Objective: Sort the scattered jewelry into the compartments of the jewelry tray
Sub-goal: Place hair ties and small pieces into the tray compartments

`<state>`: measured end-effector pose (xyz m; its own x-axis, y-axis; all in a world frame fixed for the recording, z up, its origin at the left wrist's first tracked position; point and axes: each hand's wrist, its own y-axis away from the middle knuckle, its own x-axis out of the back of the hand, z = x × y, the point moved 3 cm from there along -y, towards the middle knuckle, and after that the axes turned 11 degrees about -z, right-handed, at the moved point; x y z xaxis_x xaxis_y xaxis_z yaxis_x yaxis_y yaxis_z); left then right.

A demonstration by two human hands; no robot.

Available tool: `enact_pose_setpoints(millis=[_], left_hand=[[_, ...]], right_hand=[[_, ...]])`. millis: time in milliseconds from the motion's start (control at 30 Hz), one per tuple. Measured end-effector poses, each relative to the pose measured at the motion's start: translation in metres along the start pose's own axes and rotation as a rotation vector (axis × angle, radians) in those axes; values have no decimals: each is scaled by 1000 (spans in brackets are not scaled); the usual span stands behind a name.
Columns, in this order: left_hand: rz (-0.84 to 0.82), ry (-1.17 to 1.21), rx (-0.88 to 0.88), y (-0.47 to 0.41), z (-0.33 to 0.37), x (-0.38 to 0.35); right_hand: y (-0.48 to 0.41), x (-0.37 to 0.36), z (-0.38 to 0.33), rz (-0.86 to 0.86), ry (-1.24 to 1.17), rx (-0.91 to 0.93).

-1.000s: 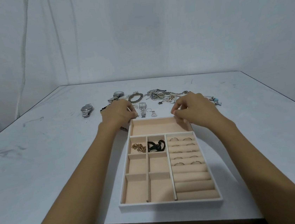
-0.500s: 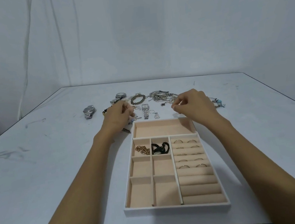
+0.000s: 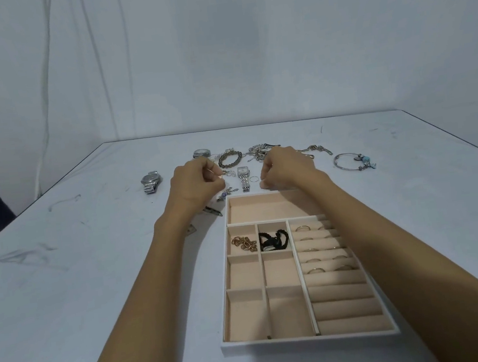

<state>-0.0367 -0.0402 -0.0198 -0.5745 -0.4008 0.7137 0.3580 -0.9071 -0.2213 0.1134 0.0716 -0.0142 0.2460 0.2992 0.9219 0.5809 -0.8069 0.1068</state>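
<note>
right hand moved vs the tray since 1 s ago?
Yes. The right hand went from over the far compartment of the jewelry tray to just beyond its far rim.

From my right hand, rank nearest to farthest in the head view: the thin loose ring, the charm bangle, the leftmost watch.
1. thin loose ring, just left of the right hand.
2. charm bangle, off to its right.
3. leftmost watch, far left.

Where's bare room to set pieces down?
Bare in the tray: wide far compartment, four small compartments below gold links and black band, near ring rolls. Crowded: table beyond it, around left hand and right hand.
</note>
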Motion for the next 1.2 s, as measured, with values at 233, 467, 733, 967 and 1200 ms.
enact_pose_setpoints(millis=[233, 467, 733, 967, 1200], left_hand=[[-53, -45, -16, 3, 2, 4], [-104, 17, -23, 8, 4, 8], [-235, 314, -80, 32, 28, 22], [-483, 328, -199, 84, 43, 28], [-612, 139, -276, 107, 26, 16]], right_hand=[[4, 6, 13, -42, -347, 79], [38, 14, 19, -20, -790, 203], [85, 26, 12, 16, -920, 343], [110, 27, 9, -153, -880, 379], [116, 22, -2, -260, -701, 444]])
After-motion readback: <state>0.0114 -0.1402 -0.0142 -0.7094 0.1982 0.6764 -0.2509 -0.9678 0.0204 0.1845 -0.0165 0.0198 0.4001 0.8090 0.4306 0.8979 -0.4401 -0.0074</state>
